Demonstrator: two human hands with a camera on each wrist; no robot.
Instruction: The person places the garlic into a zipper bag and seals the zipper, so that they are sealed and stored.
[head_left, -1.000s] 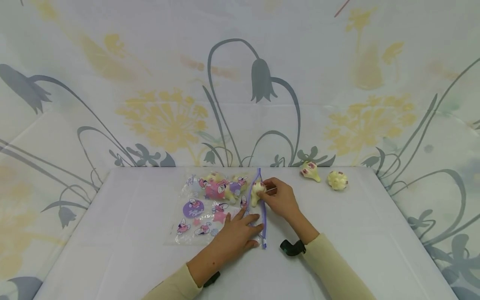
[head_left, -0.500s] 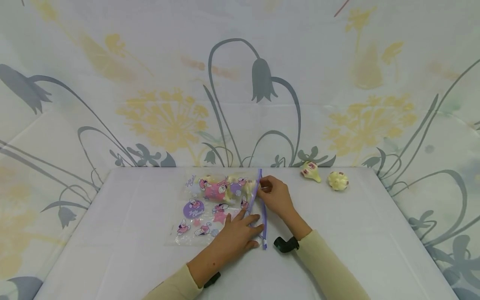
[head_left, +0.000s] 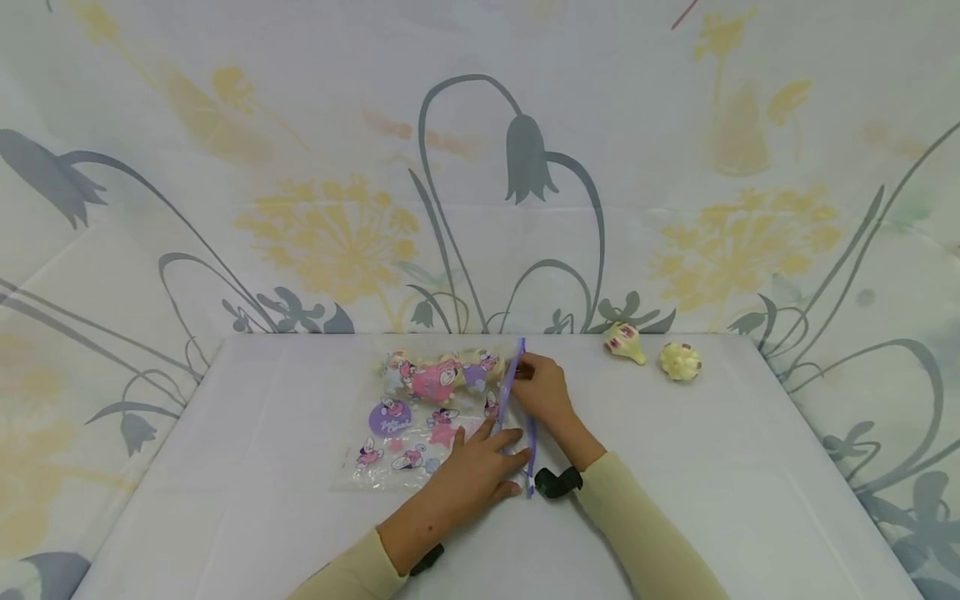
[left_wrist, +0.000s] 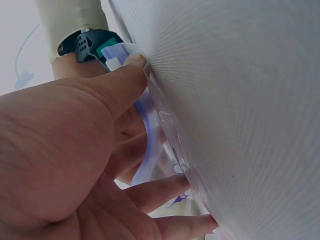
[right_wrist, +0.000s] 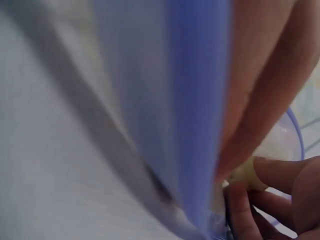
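Note:
A clear zip bag (head_left: 388, 454) with pink and purple cartoon prints lies on the table, its mouth to the right. Pale garlic bulbs show through its far half, behind the prints. My left hand (head_left: 474, 471) rests on the bag with fingers spread, near the lower end of the purple zip strip (head_left: 532, 446). My right hand (head_left: 542, 387) is at the raised upper part of the mouth. In the right wrist view, its thumb and fingers pinch a pale yellow garlic bulb (right_wrist: 245, 175) inside the opening. From the head, that bulb is hidden by the hand and the bag.
Two more garlic bulbs lie at the table's back right: one with a stem (head_left: 624, 343), one rounder (head_left: 680, 362). A flower-patterned cloth (head_left: 480, 208) stands behind the white table (head_left: 225, 467). Each wrist wears a dark camera, such as the right one (head_left: 558, 482).
My right hand has moved left into the bag's mouth with the garlic bulb, which has gone from sight in the head view. My left hand has stayed on the bag.

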